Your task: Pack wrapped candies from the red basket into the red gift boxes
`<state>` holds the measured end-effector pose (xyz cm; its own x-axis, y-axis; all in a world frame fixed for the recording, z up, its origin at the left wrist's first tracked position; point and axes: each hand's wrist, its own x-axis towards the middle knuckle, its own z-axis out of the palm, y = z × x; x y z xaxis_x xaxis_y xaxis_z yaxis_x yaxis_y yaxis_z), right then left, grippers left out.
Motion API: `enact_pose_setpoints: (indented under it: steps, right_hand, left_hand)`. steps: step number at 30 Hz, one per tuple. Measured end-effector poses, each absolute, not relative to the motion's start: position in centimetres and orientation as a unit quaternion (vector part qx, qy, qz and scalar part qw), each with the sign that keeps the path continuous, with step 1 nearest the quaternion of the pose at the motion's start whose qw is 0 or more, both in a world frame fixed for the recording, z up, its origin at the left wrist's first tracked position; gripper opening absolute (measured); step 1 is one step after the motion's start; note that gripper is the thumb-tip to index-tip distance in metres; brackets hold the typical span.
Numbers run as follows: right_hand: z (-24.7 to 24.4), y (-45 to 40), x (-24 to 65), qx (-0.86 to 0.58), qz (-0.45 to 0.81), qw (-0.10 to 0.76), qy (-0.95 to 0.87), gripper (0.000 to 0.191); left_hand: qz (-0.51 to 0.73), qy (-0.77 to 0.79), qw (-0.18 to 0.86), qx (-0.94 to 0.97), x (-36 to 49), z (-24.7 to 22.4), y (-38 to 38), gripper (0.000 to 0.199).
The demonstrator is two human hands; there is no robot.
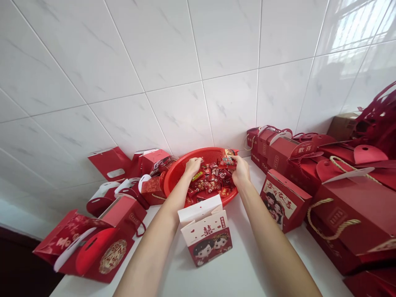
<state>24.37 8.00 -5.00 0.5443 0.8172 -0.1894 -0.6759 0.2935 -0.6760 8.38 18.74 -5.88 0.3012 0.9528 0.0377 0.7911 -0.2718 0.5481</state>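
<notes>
A red plastic basket (172, 181) stands against the wall, filled with wrapped candies (212, 183) in mostly red packaging. My left hand (194, 166) is inside its left part with the fingers closed; what they hold, if anything, is too small to make out. At the basket's right rim my right hand (241, 170) grips a red and black snack packet (229, 158) with pale lettering. Between my forearms, in front of the basket, a red and white gift box (208, 243) with two cartoon figures stands upright, its white top flaps raised.
Red gift boxes (108, 247) crowd the left side of the white table (182, 272). More boxes with rope handles (340, 214) are stacked on the right, near a box with a cartoon couple (284, 200). A tiled wall (173, 111) rises behind.
</notes>
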Motion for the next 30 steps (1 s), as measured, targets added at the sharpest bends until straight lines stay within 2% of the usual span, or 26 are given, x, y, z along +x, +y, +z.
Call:
enact_pose_setpoints:
  steps: [4,9,18,25,30]
  right_hand:
    - [-4.8,7.9,24.4,-0.367,0.479,0.792,-0.087,0.005]
    - [-5.5,8.3,24.5,-0.382,0.469,0.786,-0.129,0.005]
    - [-5.5,8.5,24.6,-0.371,0.477,0.788,-0.118,0.007]
    - [-4.9,8.2,24.5,-0.375,0.494,0.776,-0.114,0.007]
    - [-4.8,8.0,24.4,-0.374,0.500,0.774,-0.105,0.007]
  left_hand:
    - [0.194,0.593,0.190,0.758,8.4,-6.1,18.2,0.036]
    - [0.176,0.548,0.198,0.793,8.6,-6.1,16.5,0.040]
    - [0.149,0.472,0.202,0.845,4.1,-4.2,7.4,0.059]
    - [0.204,0.464,0.214,0.835,6.1,-3.5,5.5,0.053]
    - [0.153,0.465,0.271,0.829,6.5,-5.5,7.6,0.041]
